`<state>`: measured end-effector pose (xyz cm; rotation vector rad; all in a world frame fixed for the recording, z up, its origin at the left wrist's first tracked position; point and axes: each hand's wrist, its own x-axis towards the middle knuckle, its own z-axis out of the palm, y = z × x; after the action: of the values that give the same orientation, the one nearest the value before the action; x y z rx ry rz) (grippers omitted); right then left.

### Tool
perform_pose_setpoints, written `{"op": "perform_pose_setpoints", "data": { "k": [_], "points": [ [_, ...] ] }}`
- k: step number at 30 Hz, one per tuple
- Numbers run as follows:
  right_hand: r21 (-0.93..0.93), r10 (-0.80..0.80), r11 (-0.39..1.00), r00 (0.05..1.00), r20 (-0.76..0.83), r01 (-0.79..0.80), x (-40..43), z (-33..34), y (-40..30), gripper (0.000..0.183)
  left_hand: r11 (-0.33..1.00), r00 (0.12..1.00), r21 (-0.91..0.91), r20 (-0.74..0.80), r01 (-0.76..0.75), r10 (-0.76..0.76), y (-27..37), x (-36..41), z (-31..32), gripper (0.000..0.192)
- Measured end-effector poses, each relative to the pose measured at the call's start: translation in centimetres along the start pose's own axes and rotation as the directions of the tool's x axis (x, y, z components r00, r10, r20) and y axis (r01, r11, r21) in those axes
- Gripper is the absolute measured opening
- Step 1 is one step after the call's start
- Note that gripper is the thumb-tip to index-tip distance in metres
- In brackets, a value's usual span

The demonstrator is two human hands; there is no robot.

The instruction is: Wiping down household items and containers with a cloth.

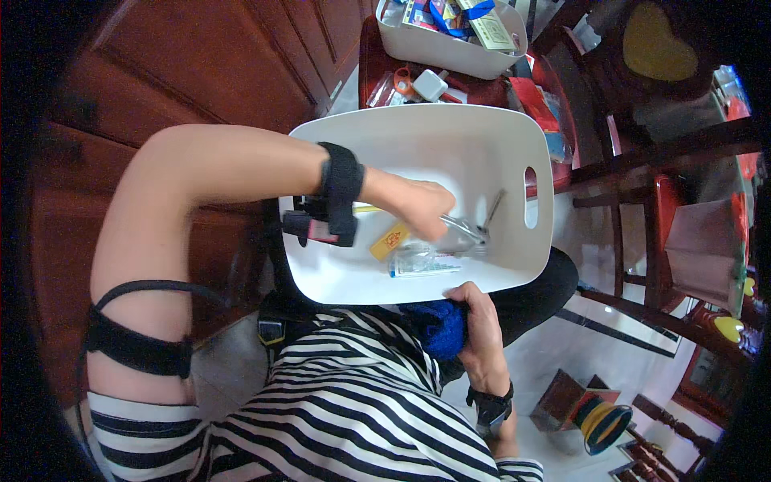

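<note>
A white plastic basket [337, 289] with a cut-out handle rests on my lap, tilted a little. Reaching into it, my left hand [421, 208] is blurred, its fingers closed on one end of a slender shiny item [462, 228], perhaps metal. Inside the basket lie a yellow block-like item [390, 241], a clear plastic package [418, 259], a flat printed packet [443, 268] and a thin dark metal piece [496, 205]. My right hand [482, 325] grips the near rim with its thumb on top; its other fingers are mostly hidden. A blue fabric bundle [444, 331] lies against that hand.
Beyond the basket, a dark red seat [370, 72] holds a second white bin [440, 54] full of papers and ribbon, orange-handled scissors [402, 80] and a white charger [430, 85]. A wooden door [211, 66] stands left. At lower right is a striped spool-like object [602, 422].
</note>
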<state>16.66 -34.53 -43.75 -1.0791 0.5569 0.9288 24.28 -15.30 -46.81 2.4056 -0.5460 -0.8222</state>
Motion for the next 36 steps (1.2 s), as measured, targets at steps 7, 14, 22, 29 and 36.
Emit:
{"op": "perform_pose_setpoints", "data": {
  "k": [7, 14, 22, 29, 36],
  "points": [
    [-0.115, 0.025, 0.993, 0.999, 0.020, -0.022, -0.2, 0.9, -0.4, 0.013, 0.959, 0.955, -0.045, -0.092, 0.279, -0.282, -0.2, -3.8, 0.5, 0.026],
    [-0.134, 0.053, 0.990, 0.998, -0.014, -0.055, 0.2, 1.3, -0.4, 0.010, 0.904, 0.901, -0.023, -0.065, 0.428, -0.428, 1.5, -3.9, 2.0, 0.025],
    [-0.122, 0.043, 0.991, 0.999, -0.014, -0.045, -0.3, 1.7, -0.7, 0.007, 0.941, 0.941, -0.103, -0.081, 0.321, -0.330, 0.9, -3.6, 0.8, 0.026],
    [-0.128, 0.049, 0.990, 0.998, -0.033, -0.052, 0.2, 1.2, -0.1, 0.008, 0.861, 0.876, -0.288, 0.378, 0.419, -0.300, 0.8, -0.7, 1.2, 0.058],
    [-0.103, 0.099, 0.989, 0.992, -0.075, -0.107, 0.2, 0.9, 0.3, 0.008, 0.923, 0.900, -0.244, 0.394, 0.298, -0.186, 0.0, 0.2, 2.5, 0.058]
  ]
}}
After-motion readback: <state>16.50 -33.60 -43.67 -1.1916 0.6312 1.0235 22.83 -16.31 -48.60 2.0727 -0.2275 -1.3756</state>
